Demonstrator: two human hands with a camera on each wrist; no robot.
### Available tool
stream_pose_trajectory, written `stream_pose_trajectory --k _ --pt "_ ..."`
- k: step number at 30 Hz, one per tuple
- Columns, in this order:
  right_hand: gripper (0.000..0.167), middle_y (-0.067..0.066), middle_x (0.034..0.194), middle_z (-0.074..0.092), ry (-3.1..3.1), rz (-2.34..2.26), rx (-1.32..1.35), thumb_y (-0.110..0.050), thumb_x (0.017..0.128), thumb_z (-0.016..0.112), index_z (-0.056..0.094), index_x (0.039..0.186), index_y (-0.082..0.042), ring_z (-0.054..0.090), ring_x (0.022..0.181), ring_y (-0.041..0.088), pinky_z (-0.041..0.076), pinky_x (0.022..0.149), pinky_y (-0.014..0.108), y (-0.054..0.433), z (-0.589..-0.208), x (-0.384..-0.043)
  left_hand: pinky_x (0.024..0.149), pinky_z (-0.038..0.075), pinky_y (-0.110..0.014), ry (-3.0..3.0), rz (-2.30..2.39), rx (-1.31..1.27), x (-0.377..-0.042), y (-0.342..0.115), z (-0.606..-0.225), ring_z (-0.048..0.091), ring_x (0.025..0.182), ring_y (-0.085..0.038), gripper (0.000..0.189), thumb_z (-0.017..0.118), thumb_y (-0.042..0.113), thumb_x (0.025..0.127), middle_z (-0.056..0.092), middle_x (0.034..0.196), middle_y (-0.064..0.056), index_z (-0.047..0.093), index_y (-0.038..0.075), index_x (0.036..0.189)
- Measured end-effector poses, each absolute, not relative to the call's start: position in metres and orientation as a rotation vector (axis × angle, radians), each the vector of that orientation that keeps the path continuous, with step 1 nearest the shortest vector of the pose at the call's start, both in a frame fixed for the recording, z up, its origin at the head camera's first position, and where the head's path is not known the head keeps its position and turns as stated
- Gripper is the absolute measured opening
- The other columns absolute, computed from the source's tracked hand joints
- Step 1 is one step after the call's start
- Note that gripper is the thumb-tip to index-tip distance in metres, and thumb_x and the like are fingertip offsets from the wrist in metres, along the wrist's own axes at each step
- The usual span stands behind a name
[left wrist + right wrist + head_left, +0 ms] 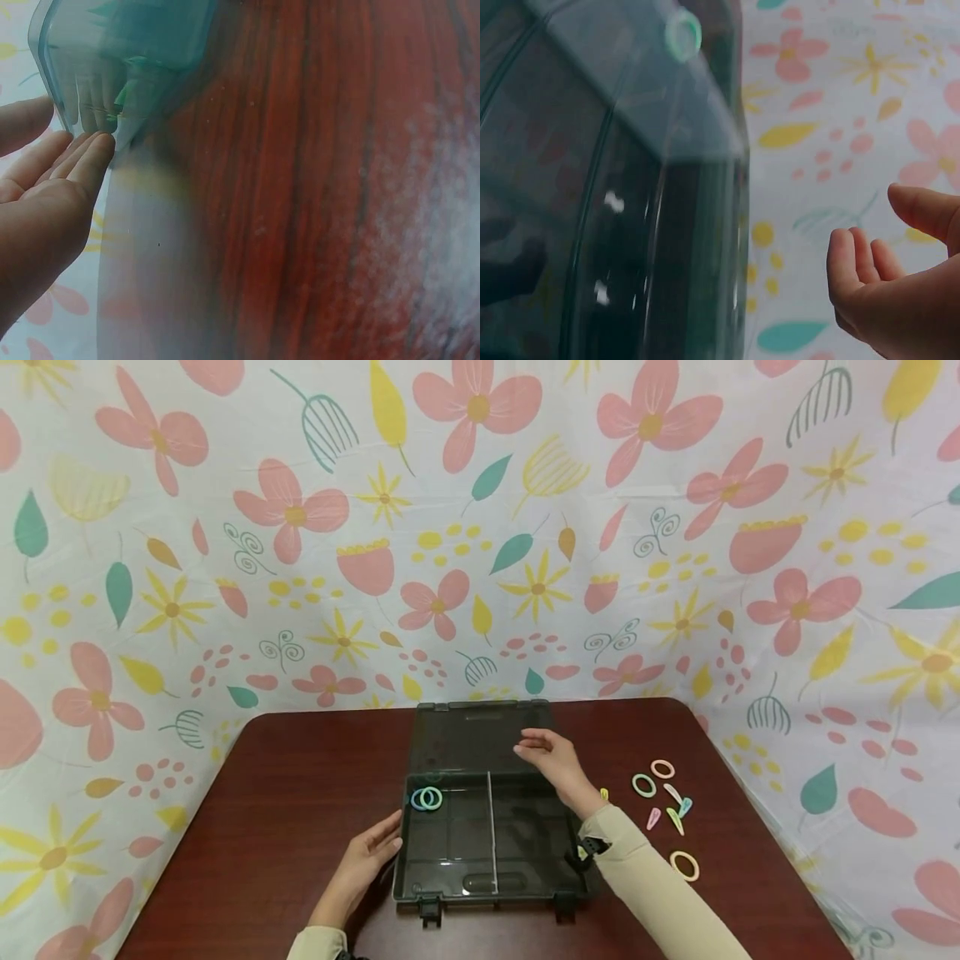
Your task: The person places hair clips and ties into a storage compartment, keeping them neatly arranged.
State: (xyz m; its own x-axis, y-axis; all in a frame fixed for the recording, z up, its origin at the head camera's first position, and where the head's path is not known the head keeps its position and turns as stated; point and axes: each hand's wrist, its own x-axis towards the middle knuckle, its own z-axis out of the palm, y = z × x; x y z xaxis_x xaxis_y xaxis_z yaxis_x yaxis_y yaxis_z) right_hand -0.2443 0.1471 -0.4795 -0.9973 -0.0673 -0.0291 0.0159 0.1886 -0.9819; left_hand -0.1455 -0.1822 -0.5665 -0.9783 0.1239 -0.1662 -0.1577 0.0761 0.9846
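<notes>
A dark transparent plastic box (450, 881) lies on the table with its lid (480, 739) folded back, a clear divider (492, 835) splitting it in two. Two ring-shaped hair ties (427, 799), blue and pale green, sit in the left compartment's far corner. My left hand (367, 860) touches the box's left wall with extended fingers, as the left wrist view shows at the box corner (135, 45). Over the right compartment hovers my right hand (557, 766), its fingers loosely bent with nothing between them; in the right wrist view that hand (900, 277) is apart from the box.
Right of the box lie a green ring (643, 786), a pink ring (662, 762), a yellow ring (684, 855) and several snap hair clips (676, 821). A yellow clip (604, 794) shows behind the right wrist. Flowered cloth (480, 568) hangs behind the brown table (300, 810).
</notes>
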Motion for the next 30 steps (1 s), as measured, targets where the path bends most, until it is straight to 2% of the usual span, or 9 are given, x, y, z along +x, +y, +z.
stream_pose_trajectory --k 7,13,16,19,20,23,26,30 --pt "0.048 0.019 0.123 0.059 2.470 -1.911 -0.043 -0.023 0.092 0.067 0.052 0.134 -0.004 0.057 0.113 0.026 0.046 0.097 0.043 0.200 -0.496 -0.246 0.105 0.040 -0.043 2.132 2.009 -0.005 -0.143 -0.182 -0.570 0.037 0.135 -0.038 0.053 0.057 0.008 0.097 0.038 0.147 -0.024 0.039 0.001 0.146" --pt "0.053 0.022 0.131 0.053 2.503 -1.914 -0.025 -0.026 0.093 0.066 0.047 0.138 -0.004 0.056 0.102 0.000 0.047 0.096 0.034 0.242 -0.508 -0.249 0.105 0.040 -0.044 2.134 2.014 -0.008 -0.144 -0.182 -0.571 0.038 0.135 -0.038 0.052 0.057 0.008 0.097 0.038 0.147 -0.023 0.040 0.001 0.146" --pt "0.053 0.011 0.123 0.059 2.466 -1.988 -0.056 -0.020 0.093 0.065 0.046 0.139 -0.001 0.056 0.099 -0.005 0.049 0.091 0.024 0.260 -0.508 -0.246 0.106 0.039 -0.045 2.134 2.018 -0.020 -0.144 -0.182 -0.571 0.038 0.134 -0.037 0.052 0.057 0.008 0.097 0.039 0.147 -0.022 0.040 0.002 0.145" --pt "0.054 0.009 0.124 0.057 2.475 -1.994 -0.079 -0.019 0.095 0.063 0.043 0.141 0.000 0.055 0.102 -0.006 0.048 0.089 0.017 0.278 -0.509 -0.242 0.106 0.038 -0.046 2.131 2.016 -0.024 -0.144 -0.182 -0.570 0.038 0.135 -0.037 0.052 0.057 0.008 0.097 0.039 0.147 -0.022 0.040 0.002 0.146" --pt "0.054 0.009 0.124 0.057 2.489 -1.979 -0.074 -0.020 0.095 0.062 0.043 0.142 0.000 0.055 0.102 -0.007 0.049 0.089 0.018 0.284 -0.509 -0.241 0.106 0.038 -0.046 2.129 2.017 -0.024 -0.145 -0.182 -0.570 0.038 0.135 -0.037 0.052 0.057 0.008 0.097 0.039 0.148 -0.022 0.040 0.003 0.146" --pt "0.057 0.022 0.138 0.047 2.564 -1.890 -0.013 -0.029 0.096 0.061 0.042 0.144 -0.005 0.053 0.102 -0.010 0.048 0.093 0.025 0.300 -0.516 -0.240 0.106 0.038 -0.047 2.130 2.022 -0.023 -0.145 -0.183 -0.569 0.038 0.135 -0.036 0.051 0.056 0.006 0.097 0.039 0.147 -0.021 0.040 0.003 0.146" --pt "0.057 0.023 0.140 0.046 2.617 -1.835 0.038 -0.032 0.096 0.060 0.043 0.144 -0.006 0.053 0.098 -0.012 0.050 0.093 0.032 0.312 -0.522 -0.240 0.106 0.038 -0.045 2.129 2.034 -0.027 -0.146 -0.183 -0.569 0.038 0.135 -0.036 0.051 0.056 0.005 0.097 0.040 0.147 -0.021 0.041 0.003 0.146" --pt "0.054 0.024 0.138 0.048 2.659 -1.810 0.062 -0.029 0.096 0.060 0.045 0.142 -0.004 0.054 0.097 -0.013 0.051 0.089 0.025 0.323 -0.529 -0.237 0.106 0.039 -0.044 2.131 2.039 -0.030 -0.146 -0.182 -0.569 0.039 0.135 -0.035 0.051 0.057 0.006 0.097 0.040 0.147 -0.021 0.041 0.003 0.145"
